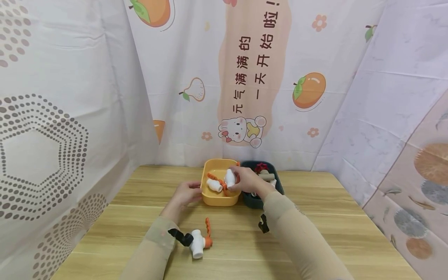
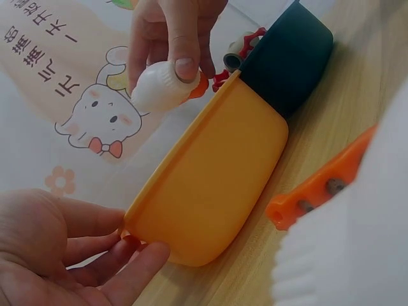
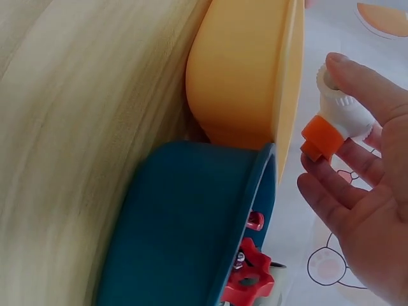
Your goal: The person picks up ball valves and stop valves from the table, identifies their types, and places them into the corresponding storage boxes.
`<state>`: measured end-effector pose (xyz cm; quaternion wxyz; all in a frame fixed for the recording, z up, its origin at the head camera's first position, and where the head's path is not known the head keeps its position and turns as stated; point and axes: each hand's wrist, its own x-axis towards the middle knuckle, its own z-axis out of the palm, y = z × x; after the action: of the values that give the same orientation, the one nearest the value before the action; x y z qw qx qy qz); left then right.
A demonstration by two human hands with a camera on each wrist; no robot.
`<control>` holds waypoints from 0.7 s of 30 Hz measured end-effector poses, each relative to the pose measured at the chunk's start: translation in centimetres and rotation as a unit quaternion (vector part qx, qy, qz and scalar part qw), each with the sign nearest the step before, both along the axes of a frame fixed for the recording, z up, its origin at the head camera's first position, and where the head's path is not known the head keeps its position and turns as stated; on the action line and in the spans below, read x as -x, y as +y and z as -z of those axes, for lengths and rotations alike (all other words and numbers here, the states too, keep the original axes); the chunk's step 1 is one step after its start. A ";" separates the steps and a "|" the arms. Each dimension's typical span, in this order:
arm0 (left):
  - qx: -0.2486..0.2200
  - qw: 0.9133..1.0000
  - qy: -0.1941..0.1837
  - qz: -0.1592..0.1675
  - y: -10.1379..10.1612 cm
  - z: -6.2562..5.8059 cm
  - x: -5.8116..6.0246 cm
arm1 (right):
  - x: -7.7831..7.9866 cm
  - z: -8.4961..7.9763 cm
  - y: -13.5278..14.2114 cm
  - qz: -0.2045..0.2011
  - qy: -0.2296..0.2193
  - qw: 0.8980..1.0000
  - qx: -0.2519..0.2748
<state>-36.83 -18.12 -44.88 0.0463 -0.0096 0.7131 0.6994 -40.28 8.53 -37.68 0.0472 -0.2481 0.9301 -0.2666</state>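
My right hand [image 1: 246,179] holds a white plastic ball valve [image 1: 230,178] with an orange fitting over the yellow bin [image 1: 221,201]. In the right wrist view, thumb and fingers pinch the valve [image 3: 347,109] at its body. A second white valve [image 1: 214,185] with an orange lever lies inside that bin. At the bin's left side, my left hand [image 1: 186,193] grips the wall near the front corner, as the left wrist view of the hand [image 2: 76,248] shows. Another white ball valve [image 1: 197,244] with an orange lever lies on the table near my left forearm.
Against the yellow bin's right side stands a dark blue bin [image 1: 252,202], holding several pieces, among them a red handwheel [image 3: 250,274] and a grey tubular part [image 1: 266,177]. The wooden table [image 1: 315,206] meets a printed curtain [image 1: 168,132] behind the bins.
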 end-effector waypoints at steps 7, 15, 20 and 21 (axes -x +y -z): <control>0.000 1.000 0.005 0.000 -0.1 0.2 0.2 | -0.1 0.3 0.0 0.002 -0.016 1.000 0.004; 0.003 1.000 0.003 -0.001 0.0 0.2 0.2 | -0.6 -0.1 0.3 0.012 -0.022 1.000 0.004; 0.005 1.000 0.001 -0.002 0.0 0.2 0.2 | -0.6 -0.4 0.6 0.020 -0.016 1.000 0.006; 0.007 1.000 0.002 -0.001 0.0 0.2 0.2 | -0.6 -0.4 0.6 0.021 -0.017 1.000 0.005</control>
<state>-37.01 -18.15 -45.13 0.0441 -0.0098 0.7179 0.6947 -39.65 9.17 -37.25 0.0559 -0.2245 0.9327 -0.2767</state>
